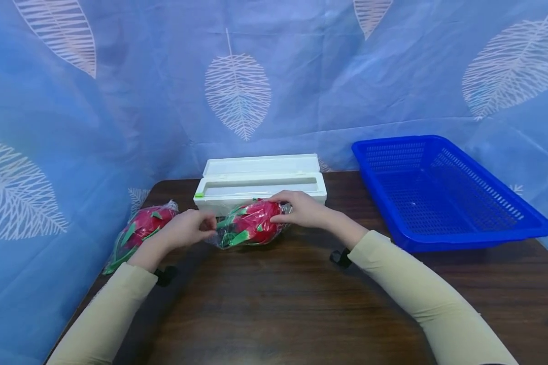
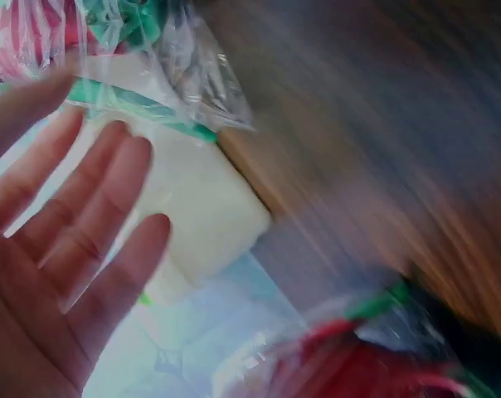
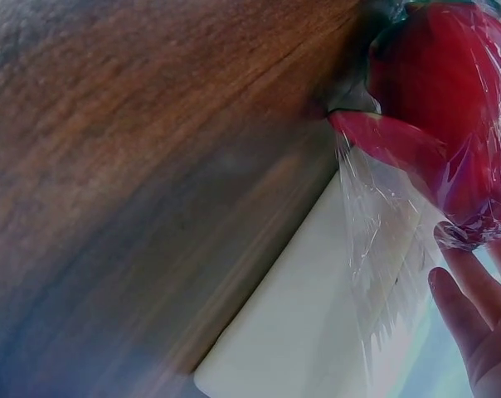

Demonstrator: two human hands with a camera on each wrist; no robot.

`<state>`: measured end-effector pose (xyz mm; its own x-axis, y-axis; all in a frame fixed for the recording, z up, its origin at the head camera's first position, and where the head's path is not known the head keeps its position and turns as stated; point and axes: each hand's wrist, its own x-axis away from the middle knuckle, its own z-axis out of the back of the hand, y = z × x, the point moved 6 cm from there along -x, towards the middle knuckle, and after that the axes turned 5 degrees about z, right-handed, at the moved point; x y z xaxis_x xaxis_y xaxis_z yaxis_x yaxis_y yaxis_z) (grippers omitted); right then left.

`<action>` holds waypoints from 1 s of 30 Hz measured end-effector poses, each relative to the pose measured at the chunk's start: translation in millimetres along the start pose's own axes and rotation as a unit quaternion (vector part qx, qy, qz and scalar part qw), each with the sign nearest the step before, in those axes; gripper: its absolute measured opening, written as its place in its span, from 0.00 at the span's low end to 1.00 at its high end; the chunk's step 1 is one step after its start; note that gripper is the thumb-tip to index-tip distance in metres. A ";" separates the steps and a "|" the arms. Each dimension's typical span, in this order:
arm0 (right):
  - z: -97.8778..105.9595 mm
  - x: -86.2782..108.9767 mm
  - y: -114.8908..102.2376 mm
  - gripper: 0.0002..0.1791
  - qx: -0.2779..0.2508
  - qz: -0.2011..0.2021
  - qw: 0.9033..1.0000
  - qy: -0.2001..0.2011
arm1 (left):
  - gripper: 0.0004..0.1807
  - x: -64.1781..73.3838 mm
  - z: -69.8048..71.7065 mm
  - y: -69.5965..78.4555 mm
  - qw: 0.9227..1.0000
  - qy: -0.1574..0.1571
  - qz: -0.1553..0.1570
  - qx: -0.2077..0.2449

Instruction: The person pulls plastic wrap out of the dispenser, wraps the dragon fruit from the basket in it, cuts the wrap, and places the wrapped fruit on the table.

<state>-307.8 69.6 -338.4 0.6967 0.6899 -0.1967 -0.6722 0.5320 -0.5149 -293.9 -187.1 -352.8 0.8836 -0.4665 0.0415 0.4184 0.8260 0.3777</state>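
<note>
In the head view, a pink dragon fruit with green scales [image 1: 255, 223] lies in clear plastic film in front of an open white cling film dispenser [image 1: 260, 204]. My right hand [image 1: 297, 209] grips its right end, thumb on the near side and fingers over the top. The right wrist view shows loose film [image 3: 375, 274] hanging from the fruit [image 3: 441, 75]. At the green end is my left hand [image 1: 189, 228], its fingertips close to the loose film [image 2: 201, 75] with thumb and index apart. The left wrist view shows those fingers [image 2: 97, 228] fairly straight.
A second film-wrapped dragon fruit [image 1: 141, 230] lies at the table's left edge, beside the left forearm. To the right stands a blue plastic basket [image 1: 456, 238] with slotted walls. A blue leaf-patterned cloth [image 1: 301, 91] hangs behind the dark wooden table [image 1: 265, 304].
</note>
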 end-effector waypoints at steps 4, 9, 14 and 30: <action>2.4 1.8 2.4 0.32 -0.011 -0.008 1.000 0.004 | 0.17 2.0 -4.6 -2.9 0.998 -0.038 0.014 -0.055; 5.0 2.6 5.1 0.31 -0.020 -0.010 1.000 0.009 | 0.17 -3.1 -15.2 -10.4 0.997 -0.049 0.002 -0.067; 1.4 -1.0 2.7 0.31 -0.034 -0.009 0.999 -0.001 | 0.11 -3.9 -18.2 -17.1 0.998 -0.032 0.002 -0.056; 0.3 -0.2 1.4 0.31 -0.033 -0.013 0.999 -0.001 | 0.06 -4.8 -24.4 -15.2 0.998 -0.046 -0.016 -0.050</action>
<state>-308.9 70.4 -338.8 0.7135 0.6772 -0.1798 -0.6350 0.5165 -0.5744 -299.4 -189.7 -381.3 0.8482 -0.5167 0.1165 0.4694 0.8352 0.2866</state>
